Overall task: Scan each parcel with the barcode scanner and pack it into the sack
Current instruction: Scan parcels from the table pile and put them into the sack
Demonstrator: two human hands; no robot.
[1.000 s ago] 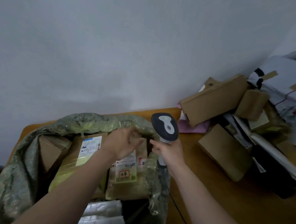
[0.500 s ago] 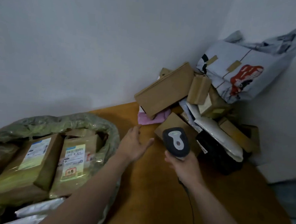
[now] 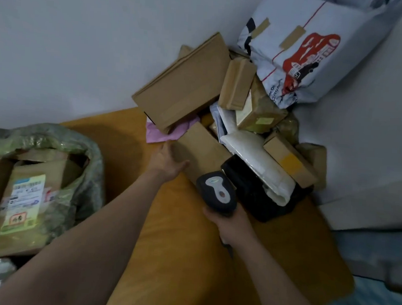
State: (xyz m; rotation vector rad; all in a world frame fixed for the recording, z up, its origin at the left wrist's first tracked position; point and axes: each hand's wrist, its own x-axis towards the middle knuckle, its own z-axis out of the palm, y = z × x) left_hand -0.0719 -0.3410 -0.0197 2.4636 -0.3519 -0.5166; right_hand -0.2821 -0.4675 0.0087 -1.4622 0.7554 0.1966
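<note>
Head view, left hand (image 3: 168,160) spread at box (image 3: 202,150) edge, right hand (image 3: 230,223) – gripping scanner (image 3: 218,191)

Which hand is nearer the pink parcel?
Left. The left hand is open just below the pink parcel, nearly touching it; the right hand grips the scanner farther back, to its right.

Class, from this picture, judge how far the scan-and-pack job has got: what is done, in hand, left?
Done: labelled parcels lie in the sack. In hand: the right hand grips the scanner; the open left hand reaches for the nearest brown box. Left: the heap of parcels by the wall.
</note>
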